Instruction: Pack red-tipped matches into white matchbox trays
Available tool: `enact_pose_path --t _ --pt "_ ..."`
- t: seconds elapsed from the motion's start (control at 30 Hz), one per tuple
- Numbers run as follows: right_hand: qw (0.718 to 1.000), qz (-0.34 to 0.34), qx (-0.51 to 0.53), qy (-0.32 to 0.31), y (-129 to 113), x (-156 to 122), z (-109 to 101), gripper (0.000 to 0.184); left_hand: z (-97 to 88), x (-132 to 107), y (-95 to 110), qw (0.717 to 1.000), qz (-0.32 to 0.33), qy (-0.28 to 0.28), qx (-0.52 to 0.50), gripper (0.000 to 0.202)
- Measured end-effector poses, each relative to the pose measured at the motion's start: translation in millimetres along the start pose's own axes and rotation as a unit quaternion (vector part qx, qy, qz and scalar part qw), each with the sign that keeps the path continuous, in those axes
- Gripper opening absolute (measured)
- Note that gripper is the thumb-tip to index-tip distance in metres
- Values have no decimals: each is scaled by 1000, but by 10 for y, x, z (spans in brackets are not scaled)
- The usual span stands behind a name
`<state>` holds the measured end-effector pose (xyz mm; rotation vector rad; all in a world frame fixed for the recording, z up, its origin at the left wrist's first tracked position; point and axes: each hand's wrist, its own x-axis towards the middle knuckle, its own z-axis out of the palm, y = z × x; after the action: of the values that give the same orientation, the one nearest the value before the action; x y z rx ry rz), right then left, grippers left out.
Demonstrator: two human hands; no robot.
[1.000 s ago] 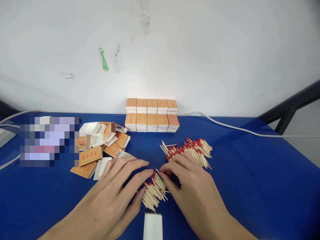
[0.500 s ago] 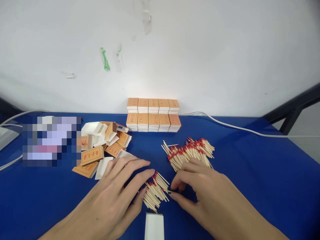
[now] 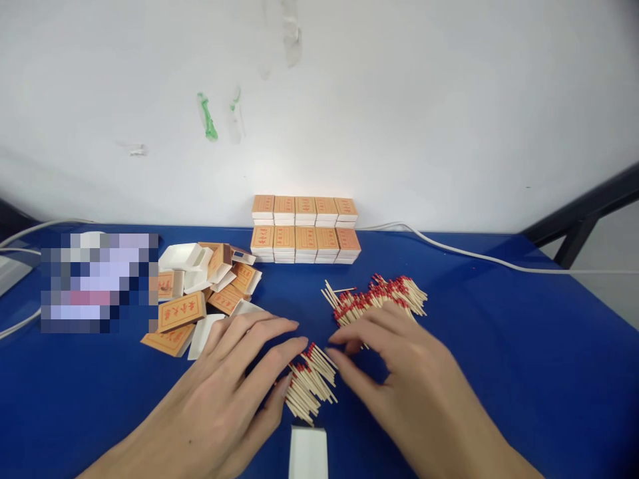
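A small pile of red-tipped matches lies in front of me on the blue table. Curved around its left side, my left hand has its fingers apart, with the thumb and index tips at the pile's edge. My right hand hovers at the pile's upper right, thumb and index finger slightly parted and no match visible between them. Beyond it is a larger heap of matches, partly covered by that hand. Below the small pile, a white matchbox tray is cut off by the bottom of the view.
Loose orange matchbox sleeves and white trays are jumbled at the left. Stacked matchboxes stand in two rows against the white wall. A white cable runs along the back; a pixelated object lies far left.
My right hand has moved up and left along the small pile's right edge. A match that lay at its fingertips is no longer visible there. My left hand stays nearly still.
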<state>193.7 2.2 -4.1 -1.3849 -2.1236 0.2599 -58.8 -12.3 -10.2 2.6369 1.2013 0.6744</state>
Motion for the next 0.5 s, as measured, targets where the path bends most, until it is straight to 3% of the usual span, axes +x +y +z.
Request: enact_pose_path --t 0.17,0.5 --pt "986 -31 -141 85 80 34 -47 19 1 -4 5 1000 0 3 -5 41" --pt "980 -43 -187 60 101 14 21 25 6 -6 -9 1000 7 -8 0 40"
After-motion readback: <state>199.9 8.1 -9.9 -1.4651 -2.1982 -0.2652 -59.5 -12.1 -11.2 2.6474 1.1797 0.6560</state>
